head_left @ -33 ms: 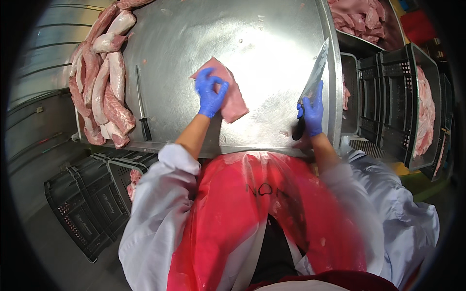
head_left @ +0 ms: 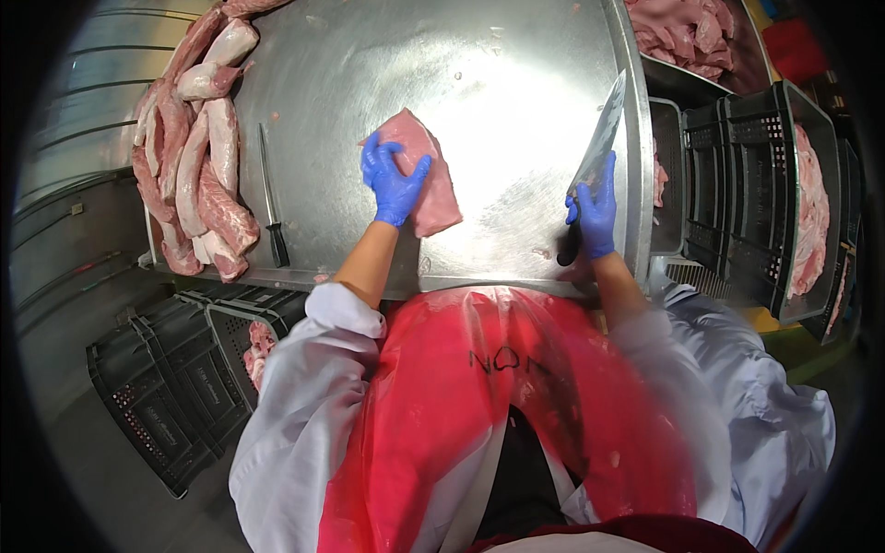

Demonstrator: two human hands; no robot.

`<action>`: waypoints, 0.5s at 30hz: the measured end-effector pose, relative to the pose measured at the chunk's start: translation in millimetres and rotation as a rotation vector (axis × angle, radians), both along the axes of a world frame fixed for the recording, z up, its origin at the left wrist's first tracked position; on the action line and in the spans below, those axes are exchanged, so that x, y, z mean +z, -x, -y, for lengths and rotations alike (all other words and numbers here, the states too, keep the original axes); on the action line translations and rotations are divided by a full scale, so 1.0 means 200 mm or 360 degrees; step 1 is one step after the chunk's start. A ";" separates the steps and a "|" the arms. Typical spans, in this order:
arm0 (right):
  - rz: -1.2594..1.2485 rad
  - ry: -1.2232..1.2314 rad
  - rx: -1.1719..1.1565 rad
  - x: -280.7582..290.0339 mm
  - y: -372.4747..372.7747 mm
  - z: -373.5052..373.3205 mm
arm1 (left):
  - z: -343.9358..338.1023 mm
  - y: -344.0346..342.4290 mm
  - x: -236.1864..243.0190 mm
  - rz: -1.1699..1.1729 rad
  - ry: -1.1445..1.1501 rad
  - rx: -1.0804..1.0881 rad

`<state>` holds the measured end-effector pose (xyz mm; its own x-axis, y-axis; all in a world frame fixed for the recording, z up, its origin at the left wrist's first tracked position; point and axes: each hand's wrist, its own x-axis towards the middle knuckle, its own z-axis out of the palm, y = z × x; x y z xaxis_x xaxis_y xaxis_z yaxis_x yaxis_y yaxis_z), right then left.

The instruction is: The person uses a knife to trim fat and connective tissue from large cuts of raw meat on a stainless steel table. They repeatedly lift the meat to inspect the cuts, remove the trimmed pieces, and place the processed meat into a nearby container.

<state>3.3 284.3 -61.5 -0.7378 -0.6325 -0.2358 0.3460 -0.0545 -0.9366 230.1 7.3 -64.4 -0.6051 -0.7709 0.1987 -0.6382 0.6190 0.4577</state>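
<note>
Right grip (head_left: 595, 214) wraps a black-handled knife (head_left: 602, 127), its blade toward one o'clock — left grip (head_left: 391, 184), spread wide, rests on a meat slab (head_left: 438, 195) on the steel tabletop (head_left: 318, 184).

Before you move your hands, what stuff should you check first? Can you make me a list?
1. Right hand on the knife, at its black handle: ok.
2. Left hand away from the blade: ok, it is on the slab of meat.
3. Blue gloves on both hands: ok.
4. Thin rod away from the slab: ok, it lies beside the meat pile.
5. Blade sharp enough: cannot tell.
</note>
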 end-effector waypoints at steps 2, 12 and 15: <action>0.0032 -0.0011 -0.0009 0.00 0.00 0.00 | -0.01 -0.03 0.03 0.0108 -0.0204 0.0456; -0.0266 -0.0295 0.0354 0.01 0.00 0.05 | 0.19 -0.14 0.07 -0.0566 -0.1446 0.0766; -0.0445 -0.0389 0.0590 -0.02 -0.05 0.19 | 0.26 -0.01 0.03 -0.0271 -0.1455 0.0677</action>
